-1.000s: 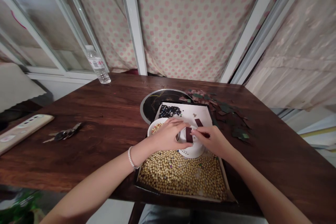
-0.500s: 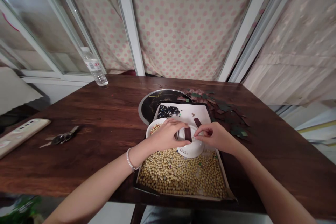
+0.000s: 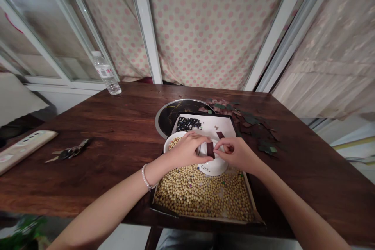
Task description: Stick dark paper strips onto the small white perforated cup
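Note:
My left hand (image 3: 189,149) is curled over the white bowls, its thumb and fingertips gripping a small dark brown rectangular piece (image 3: 210,150) by its ends. My right hand (image 3: 238,151) is closed in a pinch at the right edge of that piece; whatever lies between its fingertips is too small to make out. Beneath both hands sits a white bowl or colander (image 3: 215,168) with slots in its side. Another white bowl (image 3: 166,144), partly under my left hand, holds tan and reddish beads. A second dark brown strip (image 3: 220,135) shows just behind my right fingers.
Many tan beads (image 3: 202,195) fill the front of a shallow box (image 3: 211,120), with dark beads (image 3: 187,124) at its back left. Around it are a round dark tray (image 3: 159,123), green and brown scraps (image 3: 252,119), keys (image 3: 70,152), a power strip (image 3: 26,150) and a bottle (image 3: 107,74).
My right fingertips have shifted slightly left, up to the edge of the brown piece. My left hand keeps its grip in nearly the same place.

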Demonstrator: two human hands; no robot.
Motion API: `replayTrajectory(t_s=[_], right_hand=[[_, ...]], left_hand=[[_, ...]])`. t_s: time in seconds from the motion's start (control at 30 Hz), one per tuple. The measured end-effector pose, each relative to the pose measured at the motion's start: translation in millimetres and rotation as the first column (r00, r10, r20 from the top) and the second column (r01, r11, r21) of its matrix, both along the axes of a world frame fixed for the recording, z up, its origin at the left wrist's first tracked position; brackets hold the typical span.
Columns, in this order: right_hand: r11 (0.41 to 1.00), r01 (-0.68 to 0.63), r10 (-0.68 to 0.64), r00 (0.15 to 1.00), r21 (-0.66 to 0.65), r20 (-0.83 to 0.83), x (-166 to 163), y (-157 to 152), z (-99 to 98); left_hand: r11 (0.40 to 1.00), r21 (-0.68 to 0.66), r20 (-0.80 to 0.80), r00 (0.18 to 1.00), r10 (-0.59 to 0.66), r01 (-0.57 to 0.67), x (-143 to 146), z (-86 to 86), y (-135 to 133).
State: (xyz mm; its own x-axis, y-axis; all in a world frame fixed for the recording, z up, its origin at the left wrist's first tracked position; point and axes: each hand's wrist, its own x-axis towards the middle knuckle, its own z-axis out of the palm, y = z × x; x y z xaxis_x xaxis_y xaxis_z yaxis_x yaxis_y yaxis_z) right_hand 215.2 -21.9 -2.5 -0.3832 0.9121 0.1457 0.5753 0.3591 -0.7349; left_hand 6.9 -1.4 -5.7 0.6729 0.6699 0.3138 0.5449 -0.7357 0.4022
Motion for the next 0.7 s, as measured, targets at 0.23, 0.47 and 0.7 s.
replayTrajectory(t_s=[0.23, 0.47, 0.7], right_hand=[[0.998, -0.01, 0.008, 0.999, 0.054, 0.036, -6.1, -1.6, -4.8], [0.999, -0.043, 0.042, 0.998, 0.027, 0.037, -5.9, -2.9, -1.7], [0.997, 0.026, -0.027, 1.0, 0.078, 0.012, -7.7, 1.6, -4.8]], left_hand=[[1.0, -0.007, -0.007, 1.0, 0.011, -0.011, -0.1, 0.5, -0.2], [1.0, 0.016, -0.007, 1.0, 0.014, -0.014, -0.5, -0.1, -1.0], [1.0, -0.021, -0.004, 1.0, 0.004, -0.004, -0.1, -1.0, 0.7]])
